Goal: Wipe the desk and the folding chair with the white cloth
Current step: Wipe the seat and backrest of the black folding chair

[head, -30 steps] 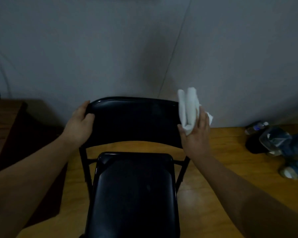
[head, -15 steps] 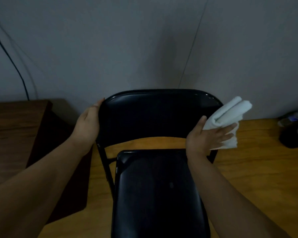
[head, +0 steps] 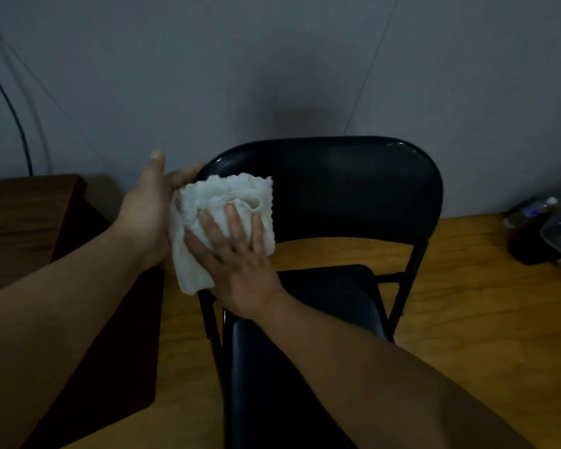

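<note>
The dark table (head: pixel 20 215) stands off left. The left hand (head: pixel 149 209) grips the folding chair (head: pixel 353 189) backrest's edge; the right hand (head: pixel 240 264), fingers spread, presses the white cloth (head: pixel 227 202) flat there. Best sweep rightward with steady pressure, bracing firmly.

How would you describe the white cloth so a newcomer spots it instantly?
Find the black folding chair against the grey wall. On the left end of its backrest, the right hand presses the white cloth flat while the left hand grips the edge. It is the only white, crumpled thing here.
</note>
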